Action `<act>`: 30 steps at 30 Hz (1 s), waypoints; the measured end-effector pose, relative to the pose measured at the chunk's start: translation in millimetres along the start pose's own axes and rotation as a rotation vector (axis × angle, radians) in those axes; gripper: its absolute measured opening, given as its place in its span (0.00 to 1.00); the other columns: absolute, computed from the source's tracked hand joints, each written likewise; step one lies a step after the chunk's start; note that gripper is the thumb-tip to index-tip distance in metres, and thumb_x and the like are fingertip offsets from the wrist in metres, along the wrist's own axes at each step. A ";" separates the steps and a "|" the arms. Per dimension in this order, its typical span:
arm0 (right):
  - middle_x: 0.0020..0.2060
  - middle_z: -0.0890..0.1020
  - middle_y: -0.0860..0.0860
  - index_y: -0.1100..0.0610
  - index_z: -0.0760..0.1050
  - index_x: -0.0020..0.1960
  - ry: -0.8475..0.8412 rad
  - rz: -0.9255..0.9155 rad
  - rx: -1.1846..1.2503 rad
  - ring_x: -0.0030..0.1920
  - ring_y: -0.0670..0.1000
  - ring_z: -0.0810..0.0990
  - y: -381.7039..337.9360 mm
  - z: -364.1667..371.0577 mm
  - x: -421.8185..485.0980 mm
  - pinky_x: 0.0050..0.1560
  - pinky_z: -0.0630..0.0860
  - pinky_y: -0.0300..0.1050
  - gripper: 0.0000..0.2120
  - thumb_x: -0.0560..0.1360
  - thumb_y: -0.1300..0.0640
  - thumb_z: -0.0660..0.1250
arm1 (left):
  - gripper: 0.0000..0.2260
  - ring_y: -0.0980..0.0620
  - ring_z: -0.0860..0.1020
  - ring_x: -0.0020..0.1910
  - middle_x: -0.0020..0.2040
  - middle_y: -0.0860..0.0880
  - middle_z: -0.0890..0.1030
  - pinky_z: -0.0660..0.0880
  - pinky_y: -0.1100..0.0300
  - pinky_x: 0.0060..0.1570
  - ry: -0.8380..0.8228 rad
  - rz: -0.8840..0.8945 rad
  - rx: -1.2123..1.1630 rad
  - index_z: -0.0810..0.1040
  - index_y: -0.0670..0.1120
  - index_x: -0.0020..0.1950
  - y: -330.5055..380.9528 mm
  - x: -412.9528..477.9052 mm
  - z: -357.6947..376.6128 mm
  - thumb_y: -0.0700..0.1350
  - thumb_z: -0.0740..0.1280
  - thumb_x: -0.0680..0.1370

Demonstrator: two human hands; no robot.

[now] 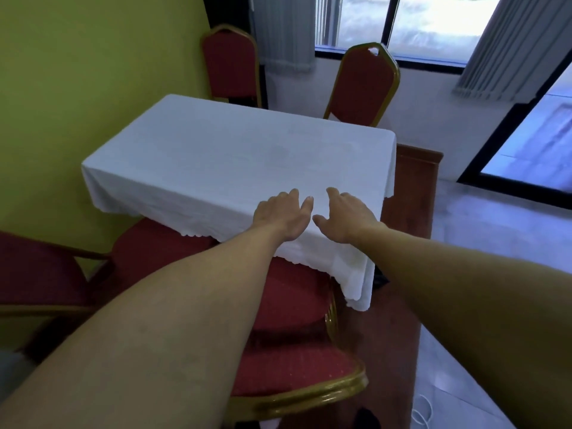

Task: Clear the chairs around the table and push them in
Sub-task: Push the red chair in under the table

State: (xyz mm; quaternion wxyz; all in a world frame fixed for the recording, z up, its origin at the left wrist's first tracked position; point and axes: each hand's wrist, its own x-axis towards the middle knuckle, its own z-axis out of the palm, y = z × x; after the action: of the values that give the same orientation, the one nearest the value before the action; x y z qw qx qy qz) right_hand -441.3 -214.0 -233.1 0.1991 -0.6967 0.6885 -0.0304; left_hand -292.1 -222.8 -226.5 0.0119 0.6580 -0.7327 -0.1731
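Now both hands, L (283,213) & R (348,216), flat, open on white tablecloth (216,156).

A yellow-green wall (77,72) ran along the left, daylight poured through the dark-framed window (433,23), grey vertical blinds (520,48) hung, pale floor (495,230) gleamed.

Place: function or dining room | Evidence: table (223,156) under a white cloth; red padded banquet chairs (362,82) with gold frames at its far and near edges; vertical blinds (510,48) on large windows; tiled floor (495,236)
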 end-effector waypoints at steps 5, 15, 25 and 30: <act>0.72 0.70 0.58 0.56 0.53 0.80 0.007 0.050 0.017 0.70 0.61 0.70 -57.1 24.5 6.4 0.65 0.73 0.60 0.36 0.80 0.42 0.63 | 0.28 0.42 0.73 0.67 0.72 0.44 0.72 0.67 0.47 0.63 -0.031 0.033 0.014 0.64 0.45 0.77 -60.9 -5.3 -11.4 0.60 0.46 0.84; 0.71 0.70 0.58 0.56 0.54 0.79 -0.018 0.080 0.020 0.69 0.61 0.71 -123.3 54.2 18.3 0.65 0.73 0.59 0.35 0.79 0.42 0.64 | 0.28 0.43 0.73 0.67 0.70 0.44 0.73 0.67 0.47 0.62 -0.058 0.050 0.039 0.65 0.45 0.76 -136.7 -2.9 -26.0 0.60 0.46 0.84; 0.68 0.73 0.58 0.57 0.59 0.77 -0.050 -0.026 -0.042 0.67 0.60 0.74 -152.8 65.4 35.6 0.62 0.74 0.56 0.32 0.80 0.42 0.62 | 0.27 0.43 0.75 0.63 0.66 0.44 0.77 0.69 0.46 0.62 -0.041 0.021 0.036 0.70 0.45 0.72 -173.8 -8.6 -24.0 0.60 0.46 0.84; 0.66 0.76 0.55 0.56 0.67 0.73 -0.071 -0.038 -0.068 0.65 0.58 0.75 -176.1 76.1 46.5 0.61 0.75 0.55 0.29 0.79 0.39 0.61 | 0.27 0.43 0.75 0.65 0.67 0.44 0.77 0.69 0.46 0.64 -0.059 0.013 0.014 0.71 0.45 0.72 -200.2 -5.9 -25.8 0.60 0.46 0.84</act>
State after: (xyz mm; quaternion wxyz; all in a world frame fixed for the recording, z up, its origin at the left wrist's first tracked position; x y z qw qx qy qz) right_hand -248.1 -246.0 -257.5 0.1993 -0.7166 0.6682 0.0141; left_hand -92.8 -238.1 -254.9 -0.0133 0.6479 -0.7382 -0.1874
